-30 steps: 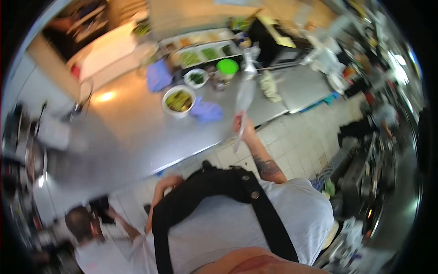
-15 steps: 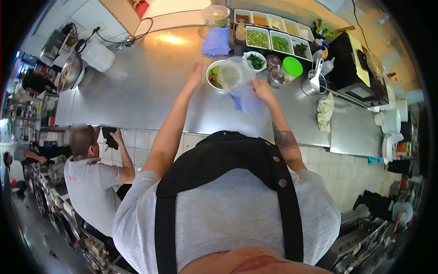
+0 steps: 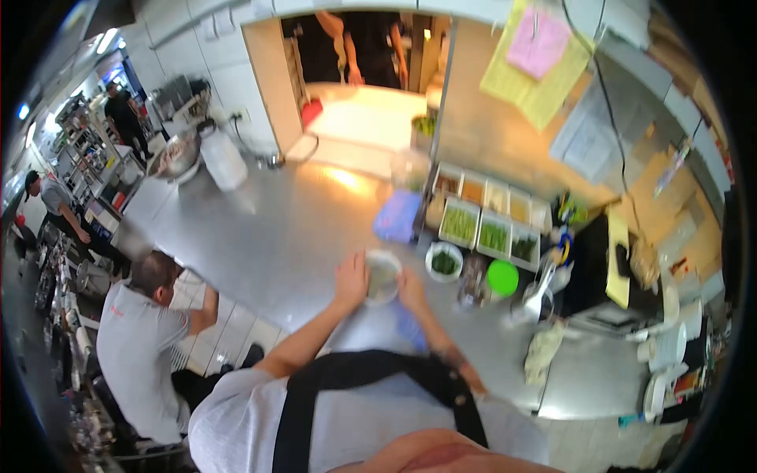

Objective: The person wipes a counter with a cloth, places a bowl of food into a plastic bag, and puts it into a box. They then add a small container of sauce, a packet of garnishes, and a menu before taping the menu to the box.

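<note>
A round white bowl (image 3: 383, 277) stands on the steel counter, with a cloudy see-through lid over its top that dims the food inside. At its left rim is my left hand (image 3: 352, 280), fingers curved against the edge. My right hand (image 3: 410, 288) grips the opposite side of the rim. Just beyond the bowl lies a folded blue cloth (image 3: 397, 216). A small white bowl of dark greens (image 3: 444, 261) sits to the right of my right hand.
White trays of chopped greens (image 3: 476, 229) stand at the back right, near a green lid (image 3: 502, 278) and a pot (image 3: 533, 303). A pale cloth (image 3: 542, 355) lies by the front edge. One person (image 3: 146, 347) is low at the left; another stands beyond the pass-through opening (image 3: 355, 118).
My right hand has brought the clear lid down onto the bowl. My left hand has moved in to the bowl's left rim. The view has tilted up, showing the opening behind the counter.
</note>
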Action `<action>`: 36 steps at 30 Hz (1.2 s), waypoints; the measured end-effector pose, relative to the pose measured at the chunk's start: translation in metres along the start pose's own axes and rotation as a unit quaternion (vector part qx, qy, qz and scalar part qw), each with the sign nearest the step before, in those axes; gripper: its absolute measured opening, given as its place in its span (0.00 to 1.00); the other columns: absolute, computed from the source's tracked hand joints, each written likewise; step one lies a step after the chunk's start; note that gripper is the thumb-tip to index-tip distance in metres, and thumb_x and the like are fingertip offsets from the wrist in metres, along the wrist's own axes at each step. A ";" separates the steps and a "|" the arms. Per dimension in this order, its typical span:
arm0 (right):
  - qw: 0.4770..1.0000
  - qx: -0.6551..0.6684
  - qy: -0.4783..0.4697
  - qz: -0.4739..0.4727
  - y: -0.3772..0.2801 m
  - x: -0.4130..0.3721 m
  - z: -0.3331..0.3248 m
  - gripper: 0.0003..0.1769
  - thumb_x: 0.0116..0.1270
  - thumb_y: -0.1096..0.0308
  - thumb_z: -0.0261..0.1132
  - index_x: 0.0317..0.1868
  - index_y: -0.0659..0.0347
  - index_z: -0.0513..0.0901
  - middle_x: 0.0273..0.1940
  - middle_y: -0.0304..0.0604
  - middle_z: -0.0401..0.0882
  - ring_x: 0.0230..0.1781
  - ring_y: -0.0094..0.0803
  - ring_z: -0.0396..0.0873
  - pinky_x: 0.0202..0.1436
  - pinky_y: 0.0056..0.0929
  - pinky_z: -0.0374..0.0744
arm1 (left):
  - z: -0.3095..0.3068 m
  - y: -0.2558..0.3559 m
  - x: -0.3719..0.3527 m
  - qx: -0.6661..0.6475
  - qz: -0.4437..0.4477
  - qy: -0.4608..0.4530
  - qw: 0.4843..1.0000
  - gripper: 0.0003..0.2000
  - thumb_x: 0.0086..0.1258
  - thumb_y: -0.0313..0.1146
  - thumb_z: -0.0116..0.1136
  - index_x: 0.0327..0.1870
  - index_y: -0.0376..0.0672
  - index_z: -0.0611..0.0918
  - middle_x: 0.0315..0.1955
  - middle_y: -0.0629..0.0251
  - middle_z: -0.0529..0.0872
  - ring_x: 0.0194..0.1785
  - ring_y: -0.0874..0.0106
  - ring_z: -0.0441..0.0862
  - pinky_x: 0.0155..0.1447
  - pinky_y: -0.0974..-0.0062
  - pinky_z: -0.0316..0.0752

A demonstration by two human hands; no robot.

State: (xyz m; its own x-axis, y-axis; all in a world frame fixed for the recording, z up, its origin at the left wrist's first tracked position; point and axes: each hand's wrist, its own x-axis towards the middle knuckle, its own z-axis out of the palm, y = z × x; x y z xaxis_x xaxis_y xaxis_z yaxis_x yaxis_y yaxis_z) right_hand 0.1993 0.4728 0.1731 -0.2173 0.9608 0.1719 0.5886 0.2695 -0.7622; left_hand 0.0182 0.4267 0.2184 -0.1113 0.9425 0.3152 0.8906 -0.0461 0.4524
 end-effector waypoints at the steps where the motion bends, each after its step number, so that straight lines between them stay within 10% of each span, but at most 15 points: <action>1: 0.995 0.065 -0.028 0.065 -0.017 -0.003 -0.007 0.21 0.69 0.60 0.55 0.59 0.59 0.73 0.38 0.58 0.81 0.38 0.54 0.80 0.44 0.44 0.76 | -0.008 0.007 -0.002 0.055 0.025 -0.016 0.998 0.30 0.69 0.44 0.49 0.68 0.37 0.63 0.66 0.45 0.62 0.69 0.50 0.60 0.64 0.40 0.58; 5: 0.991 0.119 -0.060 0.004 -0.034 0.003 -0.012 0.23 0.71 0.63 0.53 0.65 0.52 0.70 0.46 0.59 0.80 0.45 0.51 0.81 0.49 0.40 0.76 | -0.027 0.011 -0.002 0.115 0.048 -0.116 0.985 0.41 0.66 0.57 0.49 0.73 0.40 0.54 0.74 0.49 0.42 0.77 0.52 0.40 0.68 0.33 0.46; 21: 0.988 0.126 -0.087 0.008 -0.035 0.007 -0.009 0.23 0.72 0.64 0.49 0.67 0.49 0.69 0.57 0.58 0.75 0.57 0.53 0.74 0.59 0.40 0.71 | -0.033 0.012 0.007 0.079 0.033 -0.151 0.985 0.38 0.64 0.60 0.50 0.73 0.53 0.58 0.73 0.51 0.49 0.75 0.51 0.48 0.63 0.34 0.56; 29: 0.967 0.224 -0.096 0.074 -0.013 0.019 -0.010 0.23 0.74 0.54 0.49 0.63 0.54 0.73 0.48 0.45 0.81 0.40 0.32 0.78 0.45 0.30 0.76 | -0.001 -0.030 0.015 -0.037 0.032 0.027 0.998 0.24 0.71 0.47 0.44 0.66 0.49 0.69 0.62 0.50 0.71 0.63 0.54 0.70 0.59 0.50 0.67; 36: 0.810 0.489 0.108 0.304 0.033 -0.007 -0.002 0.26 0.75 0.46 0.47 0.55 0.58 0.78 0.19 0.28 0.63 0.16 0.20 0.60 0.18 0.19 0.61 | -0.046 -0.062 0.024 0.024 -0.159 -0.075 0.984 0.14 0.73 0.40 0.43 0.49 0.45 0.78 0.44 0.56 0.83 0.48 0.54 0.80 0.53 0.47 0.71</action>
State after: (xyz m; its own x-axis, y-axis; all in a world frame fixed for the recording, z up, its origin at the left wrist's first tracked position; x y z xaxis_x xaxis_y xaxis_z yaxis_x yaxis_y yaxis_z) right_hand 0.2217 0.4754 0.1485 0.0856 0.9139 -0.3969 -0.3866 -0.3367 -0.8586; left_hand -0.0601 0.4373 0.2358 -0.3239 0.9454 0.0364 0.8415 0.2704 0.4677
